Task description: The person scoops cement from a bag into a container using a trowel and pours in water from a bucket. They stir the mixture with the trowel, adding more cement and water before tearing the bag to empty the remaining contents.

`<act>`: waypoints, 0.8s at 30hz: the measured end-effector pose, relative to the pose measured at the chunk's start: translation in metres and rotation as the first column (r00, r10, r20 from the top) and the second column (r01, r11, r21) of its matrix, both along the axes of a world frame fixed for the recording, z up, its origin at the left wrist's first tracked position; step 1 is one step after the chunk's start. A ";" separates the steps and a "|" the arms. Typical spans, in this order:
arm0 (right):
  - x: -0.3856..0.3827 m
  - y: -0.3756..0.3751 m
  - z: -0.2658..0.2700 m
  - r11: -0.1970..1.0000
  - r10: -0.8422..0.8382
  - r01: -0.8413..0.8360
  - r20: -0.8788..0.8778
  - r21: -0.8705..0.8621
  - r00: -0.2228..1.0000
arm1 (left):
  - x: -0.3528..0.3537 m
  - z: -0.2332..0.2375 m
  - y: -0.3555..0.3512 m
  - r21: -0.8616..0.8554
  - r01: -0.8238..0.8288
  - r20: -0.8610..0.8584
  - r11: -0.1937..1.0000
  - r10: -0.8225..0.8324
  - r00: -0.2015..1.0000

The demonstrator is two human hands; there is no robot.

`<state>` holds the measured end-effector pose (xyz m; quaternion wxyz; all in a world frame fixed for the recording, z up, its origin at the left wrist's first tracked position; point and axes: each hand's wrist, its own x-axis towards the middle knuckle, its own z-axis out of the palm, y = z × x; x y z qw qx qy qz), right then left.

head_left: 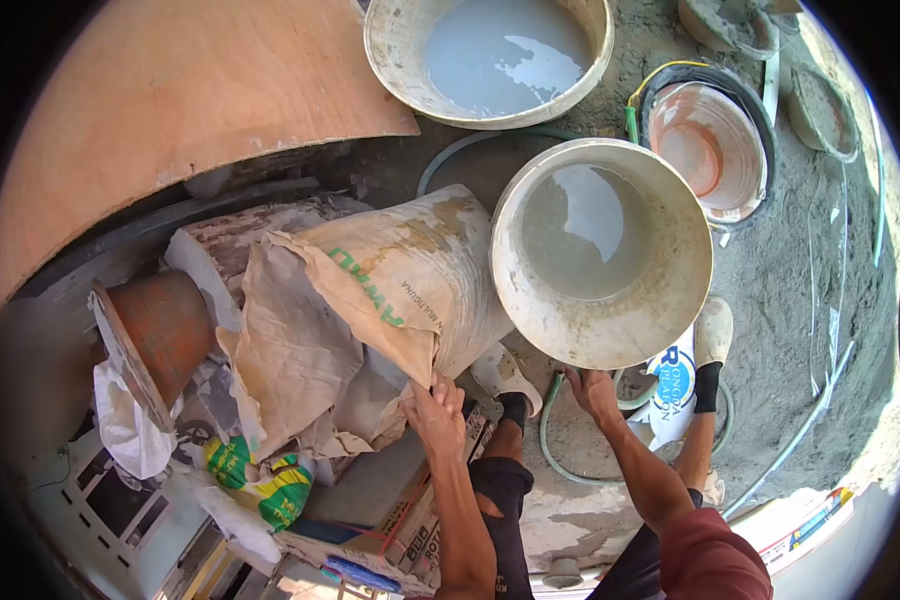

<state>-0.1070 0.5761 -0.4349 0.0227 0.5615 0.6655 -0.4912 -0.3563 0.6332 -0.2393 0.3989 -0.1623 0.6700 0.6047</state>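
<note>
A torn brown paper cement sack [440, 262] with green lettering leans beside a whitish bucket, its mouth gaping to the left. My left hand [435, 412] is closed on the near edge of the sack's mouth. The bucket [610, 340] holds grey, cloudy water and has a stained inner wall. At its near rim is my right hand [592, 392], gripping with the fingers partly hidden under the edge. The sack's side lies against the bucket's left side, and what is in the sack is mostly out of sight.
A larger tub [390, 80] of greyish water stands behind. Farther right are a black-rimmed bucket [715, 150] and a mortar-crusted bowl [820, 115]. A plywood sheet [190, 110] covers the upper left. A rusty orange bucket [160, 325] lies tilted; a green hose [560, 465] curls near my feet.
</note>
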 end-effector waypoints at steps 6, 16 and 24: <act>-0.031 0.006 0.028 0.942 0.182 -0.082 0.288 -0.326 0.940 | -0.002 -0.008 -0.026 -0.007 -0.001 0.053 1.000 0.001 0.999; -0.100 0.020 0.176 0.972 -0.221 0.228 -0.120 0.056 0.968 | 0.006 -0.033 -0.095 0.044 -0.053 0.106 0.998 0.048 0.993; -0.308 0.142 0.261 0.821 0.175 -0.034 -0.195 0.571 0.965 | -0.009 -0.020 -0.113 -0.226 -0.174 0.549 0.958 0.273 0.790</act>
